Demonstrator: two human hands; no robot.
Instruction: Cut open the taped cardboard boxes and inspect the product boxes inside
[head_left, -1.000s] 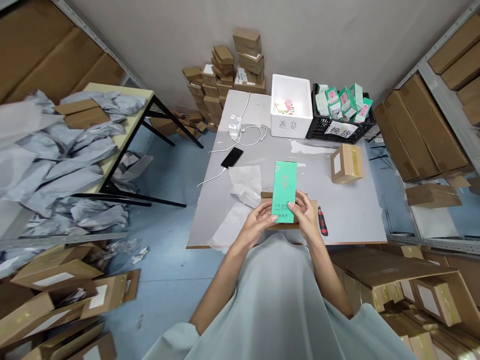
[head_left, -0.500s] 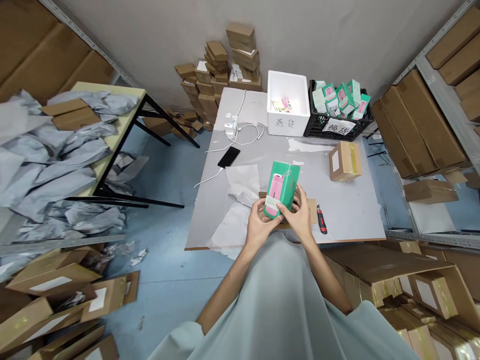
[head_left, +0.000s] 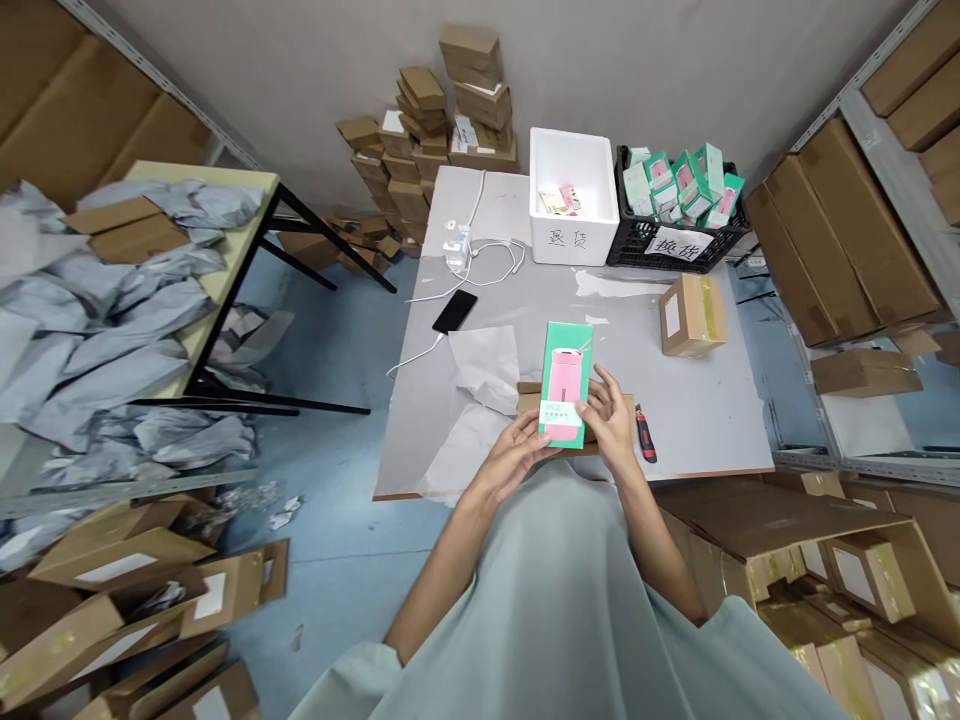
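Note:
Between my two hands is a green product box [head_left: 566, 375] with a picture of a pink device and a pale label near its lower end. My left hand [head_left: 517, 450] supports its lower left edge. The fingers of my right hand [head_left: 611, 415] hold its lower right side, with the index finger raised off it. Under the box lies an open brown cardboard box [head_left: 529, 398], mostly hidden by my hands. A red and black utility knife [head_left: 645, 436] rests on the table right of my right hand. Crumpled white wrapping paper [head_left: 484, 365] lies to the left.
At the back of the table [head_left: 510, 300] stand a white foam box [head_left: 574, 245] and a black crate [head_left: 667, 262] of green boxes. A taped carton [head_left: 691, 318] sits at right; a phone [head_left: 454, 312] and white cables lie left. A large open carton [head_left: 720, 525] is beside me.
The green box has turned so its pink-pictured front faces me squarely and stands straighter. My left fingers have shifted to its lower edge, and my right index finger has lifted.

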